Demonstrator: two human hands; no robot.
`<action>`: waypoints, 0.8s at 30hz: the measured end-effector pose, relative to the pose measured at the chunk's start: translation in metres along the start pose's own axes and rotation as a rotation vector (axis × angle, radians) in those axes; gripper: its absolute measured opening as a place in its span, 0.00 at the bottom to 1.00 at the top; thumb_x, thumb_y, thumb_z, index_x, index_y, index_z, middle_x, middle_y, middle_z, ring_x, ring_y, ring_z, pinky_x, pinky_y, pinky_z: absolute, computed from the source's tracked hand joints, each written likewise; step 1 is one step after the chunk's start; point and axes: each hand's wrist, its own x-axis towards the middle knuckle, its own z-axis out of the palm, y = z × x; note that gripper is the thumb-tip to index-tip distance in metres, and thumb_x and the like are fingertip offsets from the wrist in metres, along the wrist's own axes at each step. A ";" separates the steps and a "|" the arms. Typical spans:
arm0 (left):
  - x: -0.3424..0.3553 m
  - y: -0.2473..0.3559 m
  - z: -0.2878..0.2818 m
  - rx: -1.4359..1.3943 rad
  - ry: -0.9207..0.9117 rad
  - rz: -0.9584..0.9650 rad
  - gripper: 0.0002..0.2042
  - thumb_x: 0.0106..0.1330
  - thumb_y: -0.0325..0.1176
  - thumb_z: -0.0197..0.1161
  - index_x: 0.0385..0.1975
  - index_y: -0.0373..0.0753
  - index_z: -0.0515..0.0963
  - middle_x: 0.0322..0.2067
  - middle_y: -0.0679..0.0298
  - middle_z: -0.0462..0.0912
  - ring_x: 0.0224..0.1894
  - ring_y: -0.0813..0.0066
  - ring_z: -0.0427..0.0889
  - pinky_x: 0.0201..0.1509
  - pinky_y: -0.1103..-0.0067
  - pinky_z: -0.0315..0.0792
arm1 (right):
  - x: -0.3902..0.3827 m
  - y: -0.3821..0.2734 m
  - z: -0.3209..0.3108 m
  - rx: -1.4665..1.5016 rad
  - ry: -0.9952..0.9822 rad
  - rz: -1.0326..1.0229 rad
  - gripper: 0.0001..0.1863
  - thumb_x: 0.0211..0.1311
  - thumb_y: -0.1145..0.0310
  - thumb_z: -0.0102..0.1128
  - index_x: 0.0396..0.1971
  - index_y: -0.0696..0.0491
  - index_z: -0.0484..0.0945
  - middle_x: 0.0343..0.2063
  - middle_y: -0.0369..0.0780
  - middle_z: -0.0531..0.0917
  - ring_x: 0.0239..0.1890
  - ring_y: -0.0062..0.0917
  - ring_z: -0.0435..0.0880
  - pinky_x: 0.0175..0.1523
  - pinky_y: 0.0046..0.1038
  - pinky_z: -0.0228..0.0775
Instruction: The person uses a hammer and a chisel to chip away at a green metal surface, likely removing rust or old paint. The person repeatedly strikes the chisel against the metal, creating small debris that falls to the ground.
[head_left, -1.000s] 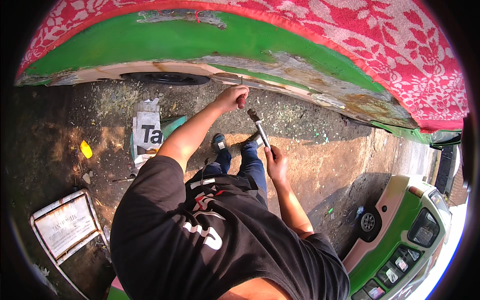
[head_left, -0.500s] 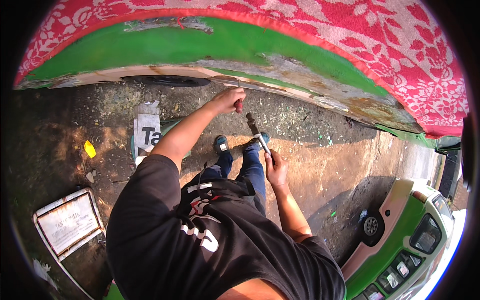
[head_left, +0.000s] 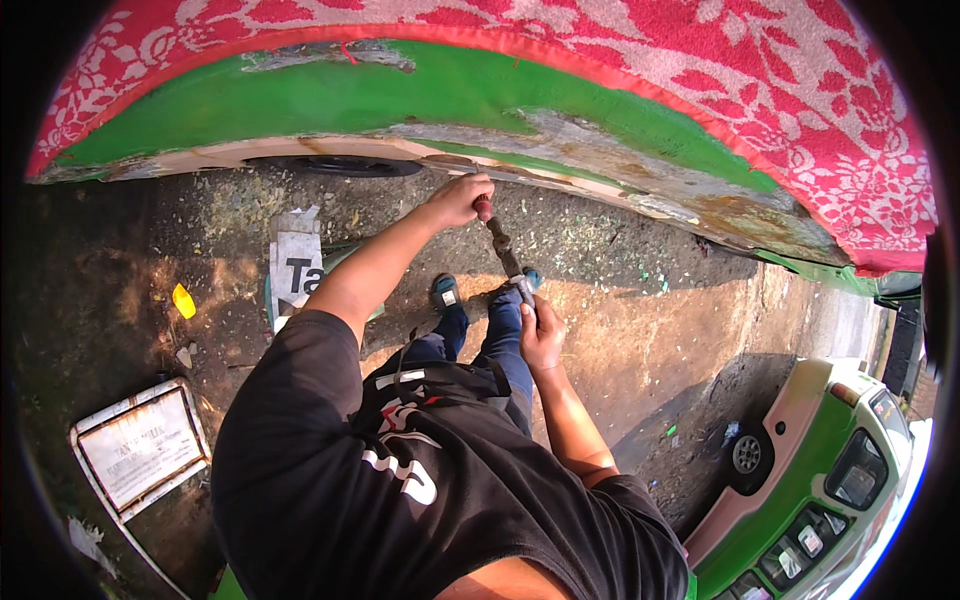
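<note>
My left hand (head_left: 462, 198) is closed on a red-handled tool (head_left: 483, 208), at the rusted, peeling lower edge (head_left: 600, 165) of a green vehicle body (head_left: 230, 100). The tool's far tip is hidden. My right hand (head_left: 540, 332) grips a hammer (head_left: 508, 258) by its handle; the hammer's head is at the butt end of the red handle, touching or very near it. A red and white floral cloth (head_left: 760, 70) covers the upper part of the vehicle.
A green, cream and pink van (head_left: 815, 430) stands at the lower right. A rusty-framed white sign board (head_left: 135, 445) lies at the lower left. A printed white sheet (head_left: 290, 250), a yellow scrap (head_left: 183, 300) and small flakes lie on the ground (head_left: 640, 320) around my feet.
The hammer has swung up and left, closing the gap to the red handle. My right hand has shifted slightly left; my left hand has moved only slightly.
</note>
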 end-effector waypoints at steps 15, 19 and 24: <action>-0.014 -0.005 0.002 0.013 0.027 0.021 0.10 0.49 0.22 0.64 0.26 0.38 0.68 0.31 0.59 0.73 0.35 0.55 0.77 0.37 0.64 0.68 | 0.002 -0.003 -0.005 -0.059 -0.030 0.105 0.12 0.65 0.66 0.60 0.39 0.60 0.80 0.17 0.45 0.77 0.18 0.29 0.76 0.25 0.30 0.66; -0.011 -0.006 -0.001 -0.010 -0.008 0.008 0.10 0.49 0.22 0.64 0.25 0.38 0.68 0.31 0.59 0.72 0.35 0.54 0.76 0.36 0.64 0.68 | 0.001 0.001 -0.005 -0.021 -0.013 0.138 0.12 0.66 0.66 0.60 0.39 0.60 0.81 0.17 0.40 0.77 0.19 0.18 0.72 0.25 0.25 0.64; -0.011 -0.011 0.001 0.079 -0.003 0.049 0.09 0.50 0.22 0.63 0.24 0.38 0.68 0.32 0.60 0.72 0.35 0.55 0.77 0.36 0.63 0.68 | 0.000 0.011 0.000 -0.055 0.018 0.085 0.12 0.66 0.66 0.59 0.38 0.61 0.81 0.15 0.41 0.75 0.17 0.17 0.70 0.24 0.24 0.62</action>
